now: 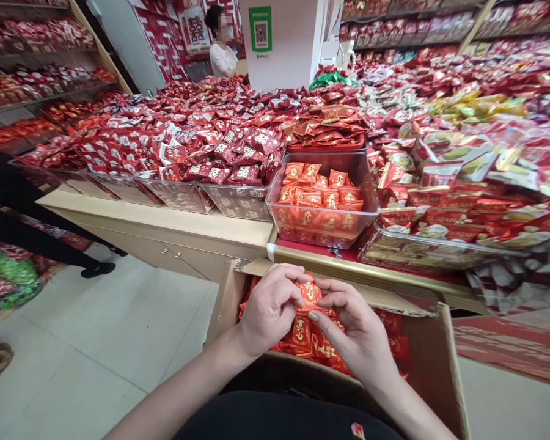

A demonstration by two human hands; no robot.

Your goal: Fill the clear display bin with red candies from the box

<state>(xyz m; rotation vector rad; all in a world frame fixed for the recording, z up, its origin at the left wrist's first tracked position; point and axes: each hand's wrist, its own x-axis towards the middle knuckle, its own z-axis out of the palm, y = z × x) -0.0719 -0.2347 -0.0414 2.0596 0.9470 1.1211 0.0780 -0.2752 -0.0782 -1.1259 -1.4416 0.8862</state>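
Observation:
Between my two hands is a small red candy packet (308,294) with gold lettering, held over an open cardboard box (447,360). My left hand (271,308) pinches the packet's left side, fingers curled in. At its right edge, my right hand (355,324) grips with thumb and fingertips. Many like packets (302,336) lie in the box below, partly covered by my hands and forearms. Just beyond the box, a clear plastic bin (321,223) on the counter holds the same kind of red packets, stacked in rows.
Left of that bin stand several clear bins (242,201) heaped with dark red packets. To the right, a bin (435,250) overflows with durian candy packets. A white pillar (284,55) rises behind. A person (222,46) is at the back; another person's legs (50,238) show at left.

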